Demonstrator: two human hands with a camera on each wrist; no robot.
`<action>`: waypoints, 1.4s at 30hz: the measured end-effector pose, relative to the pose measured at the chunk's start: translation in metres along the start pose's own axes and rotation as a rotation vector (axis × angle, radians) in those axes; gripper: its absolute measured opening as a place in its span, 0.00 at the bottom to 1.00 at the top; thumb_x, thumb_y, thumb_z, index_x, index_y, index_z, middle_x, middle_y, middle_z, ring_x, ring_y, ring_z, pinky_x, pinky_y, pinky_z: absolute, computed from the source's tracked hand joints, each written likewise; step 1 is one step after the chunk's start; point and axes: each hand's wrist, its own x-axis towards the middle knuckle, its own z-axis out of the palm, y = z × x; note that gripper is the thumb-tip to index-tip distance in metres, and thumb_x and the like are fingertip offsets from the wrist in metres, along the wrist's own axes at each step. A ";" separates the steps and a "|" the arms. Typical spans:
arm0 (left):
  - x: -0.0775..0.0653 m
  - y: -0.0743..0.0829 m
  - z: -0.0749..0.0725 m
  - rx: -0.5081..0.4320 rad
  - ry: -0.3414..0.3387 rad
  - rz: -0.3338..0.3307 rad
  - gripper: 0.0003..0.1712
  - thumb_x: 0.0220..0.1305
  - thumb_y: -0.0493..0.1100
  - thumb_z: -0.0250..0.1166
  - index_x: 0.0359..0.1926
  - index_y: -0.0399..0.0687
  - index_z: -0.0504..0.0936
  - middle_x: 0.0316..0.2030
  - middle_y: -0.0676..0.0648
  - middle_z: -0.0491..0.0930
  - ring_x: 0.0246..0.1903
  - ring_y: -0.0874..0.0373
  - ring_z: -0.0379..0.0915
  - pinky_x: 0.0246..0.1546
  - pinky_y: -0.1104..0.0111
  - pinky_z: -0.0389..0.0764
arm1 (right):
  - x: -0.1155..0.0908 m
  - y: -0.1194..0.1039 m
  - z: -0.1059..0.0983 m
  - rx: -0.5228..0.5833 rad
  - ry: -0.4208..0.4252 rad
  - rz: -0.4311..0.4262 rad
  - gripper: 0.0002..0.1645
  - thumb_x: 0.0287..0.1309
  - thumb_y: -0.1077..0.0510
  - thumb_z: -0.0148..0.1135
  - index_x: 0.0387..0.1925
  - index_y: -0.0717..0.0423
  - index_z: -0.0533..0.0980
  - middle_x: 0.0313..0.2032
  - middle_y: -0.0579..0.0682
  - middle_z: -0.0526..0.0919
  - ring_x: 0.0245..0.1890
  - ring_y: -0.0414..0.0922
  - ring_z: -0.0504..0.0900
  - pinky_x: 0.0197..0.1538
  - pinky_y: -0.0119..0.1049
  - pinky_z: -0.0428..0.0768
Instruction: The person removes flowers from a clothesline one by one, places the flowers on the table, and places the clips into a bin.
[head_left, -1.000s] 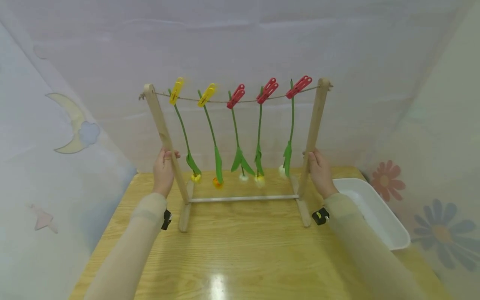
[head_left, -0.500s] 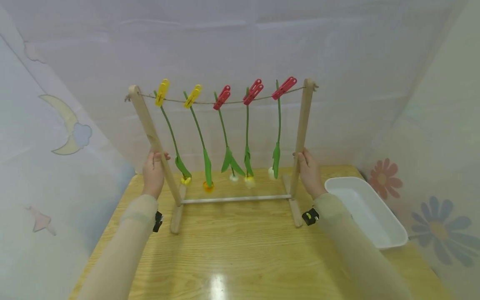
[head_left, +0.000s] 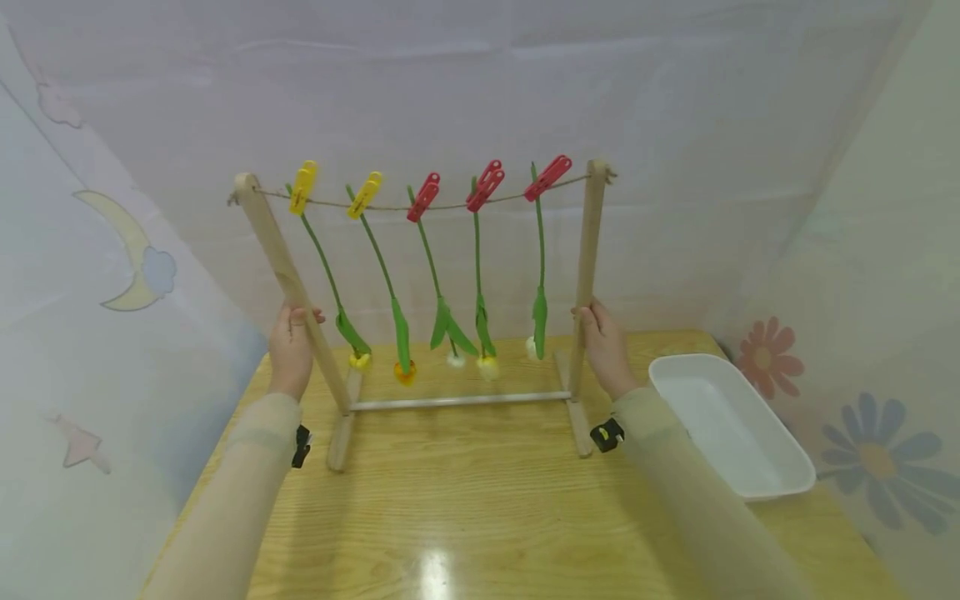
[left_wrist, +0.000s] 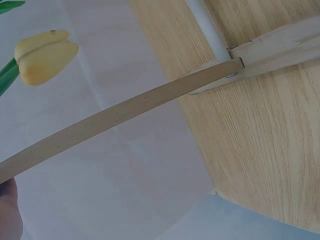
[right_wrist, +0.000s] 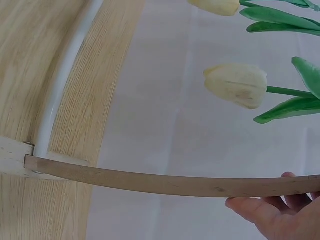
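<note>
My left hand (head_left: 291,348) grips the left post of a wooden drying rack (head_left: 279,250), and my right hand (head_left: 606,346) grips its right post (head_left: 588,242). A twine line (head_left: 450,207) runs between the post tops. Several tulips hang from it heads down, held by yellow clothespins (head_left: 303,188) on the left and red clothespins (head_left: 485,186) toward the right. Their heads include an orange tulip (head_left: 405,372) and, in the right wrist view, a cream tulip (right_wrist: 237,85). A white crossbar (head_left: 461,402) joins the posts low down. In the left wrist view a yellow tulip (left_wrist: 46,57) hangs beside the post.
A white plastic tray (head_left: 731,425) lies on the right side of the wooden table (head_left: 450,517). Pale cloth walls (head_left: 465,92) with printed moon and flowers enclose the table at the back and both sides.
Both hands and the rack, with its hanging tulips, have shifted left across the table. The grip on both posts stays the same.
</note>
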 end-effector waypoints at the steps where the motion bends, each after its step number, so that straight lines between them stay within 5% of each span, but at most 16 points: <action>1: 0.000 0.000 0.000 -0.002 0.002 0.005 0.31 0.77 0.54 0.34 0.56 0.32 0.69 0.49 0.32 0.75 0.54 0.44 0.70 0.59 0.56 0.70 | 0.000 0.000 0.001 0.003 0.000 -0.001 0.26 0.77 0.52 0.38 0.58 0.70 0.68 0.55 0.70 0.72 0.52 0.62 0.71 0.56 0.59 0.72; 12: 0.003 -0.003 0.003 -0.018 0.031 0.011 0.27 0.77 0.55 0.35 0.54 0.40 0.70 0.39 0.56 0.73 0.48 0.59 0.71 0.54 0.62 0.73 | -0.003 0.000 -0.002 -0.025 -0.017 -0.009 0.28 0.77 0.50 0.37 0.65 0.67 0.65 0.56 0.70 0.72 0.51 0.65 0.70 0.55 0.60 0.72; 24: 0.001 -0.006 0.002 -0.011 0.051 0.003 0.24 0.77 0.55 0.36 0.50 0.44 0.72 0.40 0.50 0.76 0.45 0.64 0.71 0.53 0.65 0.73 | -0.001 0.001 -0.002 -0.018 -0.016 -0.011 0.26 0.77 0.52 0.40 0.66 0.65 0.64 0.55 0.69 0.74 0.52 0.63 0.72 0.55 0.58 0.73; 35: 0.000 -0.003 0.003 -0.019 0.071 0.026 0.20 0.77 0.52 0.37 0.49 0.47 0.73 0.34 0.67 0.74 0.43 0.68 0.71 0.51 0.69 0.73 | -0.003 -0.001 -0.006 0.021 -0.055 0.020 0.27 0.77 0.53 0.38 0.68 0.65 0.61 0.58 0.68 0.72 0.55 0.62 0.70 0.58 0.61 0.69; 38: -0.006 0.010 0.003 -0.038 0.060 0.031 0.18 0.78 0.48 0.37 0.47 0.47 0.73 0.32 0.68 0.74 0.42 0.67 0.72 0.50 0.70 0.74 | -0.009 -0.018 -0.008 0.014 -0.059 0.029 0.25 0.77 0.57 0.38 0.67 0.68 0.61 0.57 0.70 0.71 0.53 0.62 0.70 0.56 0.58 0.71; 42: -0.005 0.010 0.004 -0.041 0.061 0.023 0.18 0.78 0.50 0.37 0.46 0.50 0.73 0.33 0.66 0.74 0.42 0.67 0.72 0.49 0.69 0.74 | -0.013 -0.028 -0.009 0.009 -0.056 0.024 0.24 0.77 0.59 0.37 0.65 0.71 0.62 0.55 0.71 0.71 0.49 0.61 0.70 0.54 0.54 0.72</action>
